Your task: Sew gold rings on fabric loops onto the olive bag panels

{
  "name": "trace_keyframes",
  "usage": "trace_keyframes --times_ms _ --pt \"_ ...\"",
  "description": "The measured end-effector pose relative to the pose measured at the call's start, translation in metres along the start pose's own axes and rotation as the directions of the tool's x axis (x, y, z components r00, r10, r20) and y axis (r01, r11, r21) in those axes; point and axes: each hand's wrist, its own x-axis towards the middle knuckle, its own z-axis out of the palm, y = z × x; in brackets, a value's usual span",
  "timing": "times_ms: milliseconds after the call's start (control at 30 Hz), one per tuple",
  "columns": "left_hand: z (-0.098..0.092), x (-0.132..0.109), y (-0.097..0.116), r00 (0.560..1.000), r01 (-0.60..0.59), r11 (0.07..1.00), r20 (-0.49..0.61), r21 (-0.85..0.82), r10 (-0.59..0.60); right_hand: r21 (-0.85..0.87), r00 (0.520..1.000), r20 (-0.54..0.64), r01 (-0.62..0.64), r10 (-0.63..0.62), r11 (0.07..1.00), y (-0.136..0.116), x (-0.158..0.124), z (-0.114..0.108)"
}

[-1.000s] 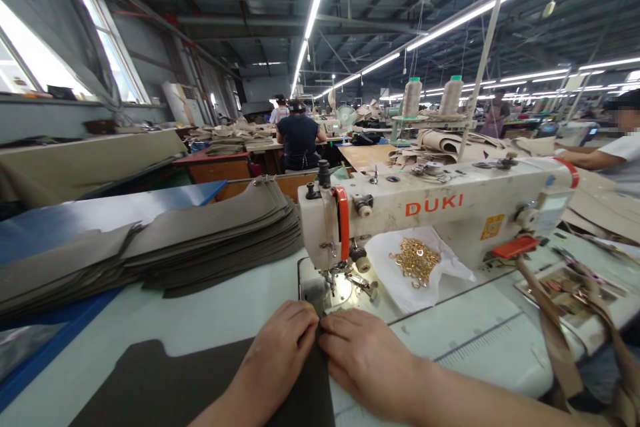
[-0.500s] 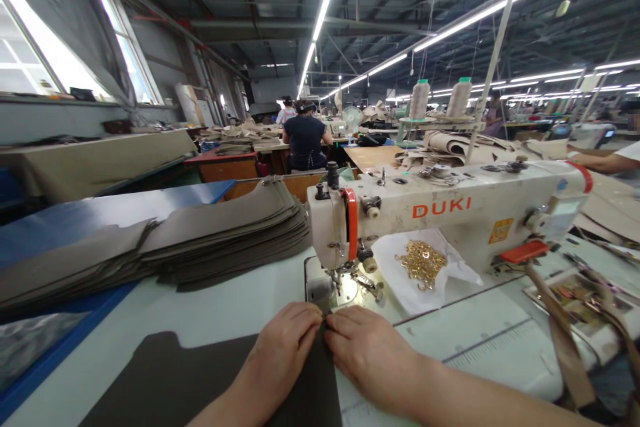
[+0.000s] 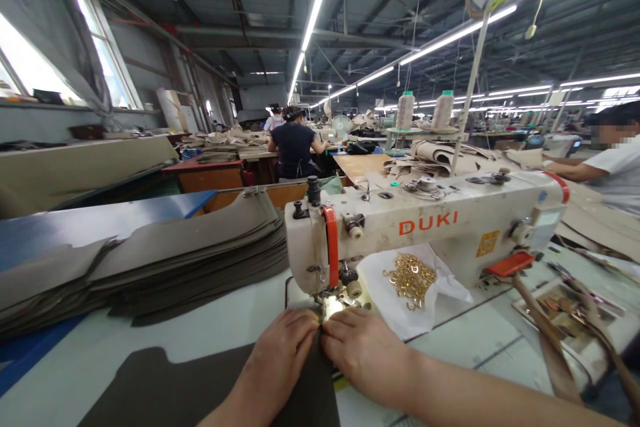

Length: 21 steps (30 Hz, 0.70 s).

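Note:
My left hand (image 3: 281,355) is closed on the upper edge of a flat, dark grey-brown panel (image 3: 187,383), which looks like leather or coated fabric. Close beside it, my right hand (image 3: 367,352) pinches the same edge near the panel's corner. Both sets of fingertips almost meet, just in front of the needle area of a white sewing machine (image 3: 377,223) marked DUKI. A bright lamp lights that spot. My fingers hide the pinched edge and much of the needle plate.
Stacked dark panels (image 3: 195,253) lie to the left. Gold metal rings (image 3: 411,279) rest on white paper (image 3: 373,273) under the machine arm. At the right are a tray of small parts (image 3: 605,310) and hanging straps (image 3: 543,333). Co-workers sit ahead and at the right.
Both hands, still gripping the panel, have come closer to the needle area and now cover more of the plate. The view has shifted, so the machine appears farther left and lower.

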Motion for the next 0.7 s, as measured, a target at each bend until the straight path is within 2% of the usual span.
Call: trace_keyframes --times_ms 167,500,700 --pt "0.005 0.009 -0.004 1.000 0.022 0.999 0.001 0.027 -0.022 0.024 0.999 -0.021 -0.044 0.044 0.999 0.007 0.001 0.006" --pt "0.006 0.012 -0.010 0.995 0.097 0.995 0.019 -0.008 -0.097 0.069 0.995 -0.003 -0.103 0.104 0.992 0.009 0.004 0.009" --pt "0.007 0.013 -0.012 0.995 0.101 0.995 0.026 -0.004 -0.101 0.076 0.994 -0.011 -0.111 0.113 0.991 0.009 0.003 0.011"
